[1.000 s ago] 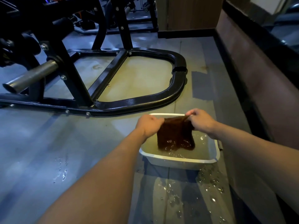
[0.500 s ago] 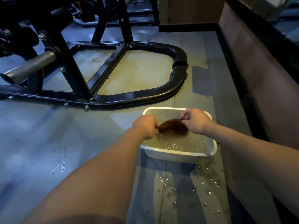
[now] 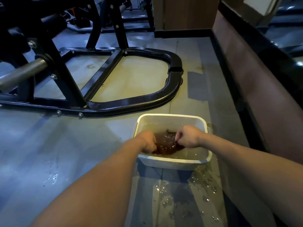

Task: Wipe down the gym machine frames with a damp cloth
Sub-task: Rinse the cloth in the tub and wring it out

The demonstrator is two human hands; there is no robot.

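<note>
Both hands are reaching down into a white plastic tub [image 3: 172, 163] that is sitting on the grey floor [image 3: 65, 145], and they are gripping a dark brown cloth [image 3: 165, 141] that is lying under the water inside it. The left hand [image 3: 147, 140] is closing its grip on the cloth's left edge, fingers curled down into the water; the right hand [image 3: 188, 136] is pinching the cloth's right edge, knuckles up. The water is rippling around the cloth. Drops and a puddle are lying on the floor just in front of the tub. The black machine frame [image 3: 131, 102] is resting on the floor beyond the tub, near but apart from it.
</note>
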